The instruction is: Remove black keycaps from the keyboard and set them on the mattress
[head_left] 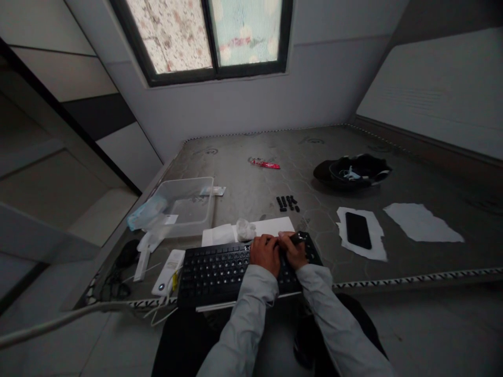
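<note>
A black keyboard (220, 267) lies across the front edge of the bed, close to my knees. Over its right half rests my left hand (266, 255), fingers lying forward on the keys, nothing visible in them. Beside it, touching or nearly touching, my right hand (293, 252) is closed round a dark pen-like tool (297, 237); its tip is hidden by my fingers. Behind the keyboard are a white sheet of paper (271, 226) and a crumpled white tissue (245, 230). Small black keycaps (287, 202) stand in rows farther back.
To the left are a clear plastic box (192, 230), a white power strip (168, 272) and cables. A phone (358, 230) lies on torn paper at the right, with another white sheet (422, 222) beyond. Farther back are a black cap (334, 175) and a red packet (267, 164).
</note>
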Demonstrator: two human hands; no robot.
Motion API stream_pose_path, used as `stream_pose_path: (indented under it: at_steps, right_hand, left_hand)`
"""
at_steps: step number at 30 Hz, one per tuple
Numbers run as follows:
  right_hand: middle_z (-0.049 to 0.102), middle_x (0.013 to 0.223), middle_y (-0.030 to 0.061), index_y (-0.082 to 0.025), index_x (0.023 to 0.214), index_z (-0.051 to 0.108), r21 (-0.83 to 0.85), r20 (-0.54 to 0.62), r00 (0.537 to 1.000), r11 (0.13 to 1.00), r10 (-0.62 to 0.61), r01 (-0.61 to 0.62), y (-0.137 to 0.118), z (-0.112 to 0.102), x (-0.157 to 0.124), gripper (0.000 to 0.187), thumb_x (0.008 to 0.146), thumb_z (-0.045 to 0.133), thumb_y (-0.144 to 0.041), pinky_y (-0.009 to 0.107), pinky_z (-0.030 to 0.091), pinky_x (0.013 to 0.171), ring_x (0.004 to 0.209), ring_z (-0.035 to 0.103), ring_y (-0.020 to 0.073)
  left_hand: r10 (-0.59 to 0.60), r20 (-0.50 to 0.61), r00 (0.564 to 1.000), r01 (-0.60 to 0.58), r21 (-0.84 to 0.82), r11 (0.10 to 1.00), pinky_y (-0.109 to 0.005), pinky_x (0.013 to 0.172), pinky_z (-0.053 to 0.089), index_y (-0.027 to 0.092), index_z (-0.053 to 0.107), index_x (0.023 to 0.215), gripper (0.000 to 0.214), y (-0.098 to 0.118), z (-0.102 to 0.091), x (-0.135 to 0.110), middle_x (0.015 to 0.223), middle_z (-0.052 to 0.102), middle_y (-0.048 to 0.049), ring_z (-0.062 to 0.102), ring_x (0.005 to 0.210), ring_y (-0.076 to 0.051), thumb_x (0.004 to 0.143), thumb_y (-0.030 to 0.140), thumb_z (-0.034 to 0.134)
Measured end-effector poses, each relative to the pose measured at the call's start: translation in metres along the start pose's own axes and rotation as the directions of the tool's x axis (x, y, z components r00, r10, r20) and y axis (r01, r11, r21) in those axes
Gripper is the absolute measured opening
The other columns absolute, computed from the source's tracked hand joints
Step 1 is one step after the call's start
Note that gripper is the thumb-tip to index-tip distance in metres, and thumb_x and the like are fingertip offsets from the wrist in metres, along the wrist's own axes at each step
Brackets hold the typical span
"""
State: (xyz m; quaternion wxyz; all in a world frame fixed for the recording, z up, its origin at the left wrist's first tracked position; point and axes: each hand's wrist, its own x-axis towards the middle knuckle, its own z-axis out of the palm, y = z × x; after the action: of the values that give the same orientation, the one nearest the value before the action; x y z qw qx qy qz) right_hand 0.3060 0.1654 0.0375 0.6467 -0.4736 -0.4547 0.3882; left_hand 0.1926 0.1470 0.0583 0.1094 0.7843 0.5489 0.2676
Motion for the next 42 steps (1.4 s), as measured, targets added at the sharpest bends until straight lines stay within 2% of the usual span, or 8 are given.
stream_pose_path:
  at_steps: [9, 12, 14, 18, 23, 33, 39, 42]
  right_hand:
    - [0.022, 0.044, -0.0085, -0.022, 0.047, 0.033, 0.453, -0.025, 1.000, 0.891, -0.018, 0.027, -0.031, 0.000, 0.008, 0.051, 0.078, 0.067, -0.043, 0.026, 0.025, 0.044, 0.040, 0.021, 0.0073]
    - [0.025, 0.044, -0.0074, -0.022, 0.049, 0.033, 0.293, -0.060, 0.996, 0.952, -0.070, 0.085, -0.039, -0.020, 0.014, 0.051, 0.086, 0.060, -0.046, 0.028, 0.026, 0.046, 0.041, 0.023, 0.0087]
    - [0.035, 0.047, -0.0052, -0.022, 0.051, 0.040, -0.007, 0.000, 0.995, 0.995, -0.102, 0.102, -0.044, -0.036, 0.018, 0.049, 0.088, 0.056, -0.048, 0.028, 0.028, 0.049, 0.045, 0.032, 0.0104]
    - [0.066, 0.069, 0.0007, -0.022, 0.068, 0.066, -0.524, 0.382, 0.910, 0.772, -0.165, 0.360, -0.047, -0.055, 0.023, 0.026, 0.088, 0.060, -0.037, 0.031, 0.038, 0.069, 0.070, 0.058, 0.0167]
    - [0.073, 0.089, 0.0016, -0.027, 0.099, 0.073, -0.524, 0.549, 0.814, 0.681, -0.188, 0.511, -0.040, -0.051, 0.021, 0.017, 0.086, 0.063, -0.027, 0.031, 0.041, 0.074, 0.079, 0.064, 0.0178]
    - [0.074, 0.090, 0.0018, -0.027, 0.095, 0.074, -0.503, 0.526, 0.831, 0.722, -0.179, 0.474, -0.040, -0.050, 0.020, 0.017, 0.081, 0.065, -0.024, 0.033, 0.042, 0.075, 0.080, 0.064, 0.0193]
    - [0.074, 0.094, 0.0012, -0.028, 0.098, 0.073, -0.513, 0.548, 0.821, 0.712, -0.158, 0.479, -0.036, -0.051, 0.020, 0.018, 0.082, 0.066, -0.026, 0.034, 0.042, 0.077, 0.082, 0.065, 0.0200]
    - [0.074, 0.094, 0.0013, -0.027, 0.096, 0.073, -0.509, 0.562, 0.812, 0.710, -0.155, 0.487, -0.035, -0.052, 0.020, 0.015, 0.083, 0.065, -0.028, 0.034, 0.042, 0.077, 0.084, 0.066, 0.0204]
  left_hand:
    - [-0.044, -0.075, 0.996, 0.033, -0.134, 0.990, -0.038, 0.084, 0.044, 0.024, 0.070, 0.089, 0.006, -0.002, 0.004, 0.001, 0.092, 0.067, -0.0027, 0.056, 0.092, -0.023, 0.084, 0.028, 0.067]
    - [-0.034, -0.124, 0.992, 0.008, -0.201, 0.979, -0.036, 0.084, 0.044, 0.022, 0.070, 0.087, 0.004, -0.003, 0.004, 0.001, 0.090, 0.069, -0.0024, 0.058, 0.090, -0.021, 0.085, 0.024, 0.067]
    - [-0.038, -0.160, 0.986, -0.005, -0.262, 0.965, -0.034, 0.084, 0.044, 0.021, 0.069, 0.088, 0.004, -0.003, 0.004, 0.000, 0.089, 0.070, -0.0019, 0.060, 0.088, -0.019, 0.086, 0.022, 0.065]
    - [-0.126, -0.197, 0.972, 0.041, -0.385, 0.922, -0.029, 0.079, 0.047, 0.021, 0.069, 0.089, 0.006, -0.004, 0.001, -0.002, 0.085, 0.071, 0.0001, 0.063, 0.082, -0.016, 0.088, 0.022, 0.063]
    - [-0.200, -0.224, 0.954, 0.083, -0.442, 0.893, -0.026, 0.079, 0.049, 0.023, 0.070, 0.092, 0.009, -0.004, -0.003, -0.005, 0.087, 0.072, 0.0015, 0.065, 0.082, -0.014, 0.089, 0.024, 0.061]
    - [-0.101, -0.291, 0.951, -0.029, -0.409, 0.912, -0.030, 0.084, 0.051, 0.024, 0.073, 0.093, 0.016, -0.004, -0.006, -0.005, 0.092, 0.075, -0.0004, 0.066, 0.089, -0.016, 0.090, 0.022, 0.057]
    - [-0.259, -0.258, 0.931, 0.117, -0.461, 0.880, -0.024, 0.073, 0.050, 0.022, 0.069, 0.090, 0.009, -0.003, -0.004, -0.007, 0.083, 0.070, 0.0010, 0.064, 0.075, -0.013, 0.087, 0.027, 0.062]
    - [-0.229, -0.241, 0.943, 0.110, -0.422, 0.900, -0.024, 0.074, 0.048, 0.022, 0.070, 0.085, 0.009, -0.002, -0.006, -0.007, 0.081, 0.069, 0.0011, 0.063, 0.075, -0.013, 0.088, 0.025, 0.061]
